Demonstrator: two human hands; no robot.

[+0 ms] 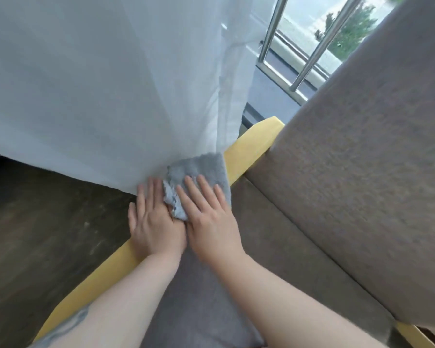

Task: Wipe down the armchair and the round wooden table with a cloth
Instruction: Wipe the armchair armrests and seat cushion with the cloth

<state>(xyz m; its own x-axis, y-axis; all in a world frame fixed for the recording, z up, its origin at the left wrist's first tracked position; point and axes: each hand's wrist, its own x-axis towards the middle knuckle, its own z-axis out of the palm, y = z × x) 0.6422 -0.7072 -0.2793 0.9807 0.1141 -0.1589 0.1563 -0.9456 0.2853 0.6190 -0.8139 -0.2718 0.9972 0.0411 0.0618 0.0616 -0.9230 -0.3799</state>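
**Soft cloth, flat hands, narrow yellow arm**

The cloth lies at the centre of the frame, draped over the yellow wooden arm of the armchair, which runs from lower left up toward the window at upper right. It is a grey, fluffy rag, folded or bunched, with a paler frayed edge toward the left. It looks light and limp: it will take the shape of whatever it is pressed on and will slide easily on smooth painted wood, so it needs steady downward pressure rather than a pinch.

Both hands are on it. The right hand lies flat on top of the cloth, fingers straight and spread, pressing down. The left hand lies just beside it, also flat with straight fingers, its inner edge touching the cloth's frayed side and the rest resting on the arm. Neither hand curls around anything.

A white sheer curtain hangs from the upper left and falls right against the cloth and the left fingertips; it is flimsy and could get dragged along with a stroke. The arm is stiff and narrow, so the cloth would best be held with the palm centred and its loose edges wrapped over the sides. The brown upholstered seat and back are soft and coarse; there the cloth will likely catch rather than glide. The round bench is not in view.
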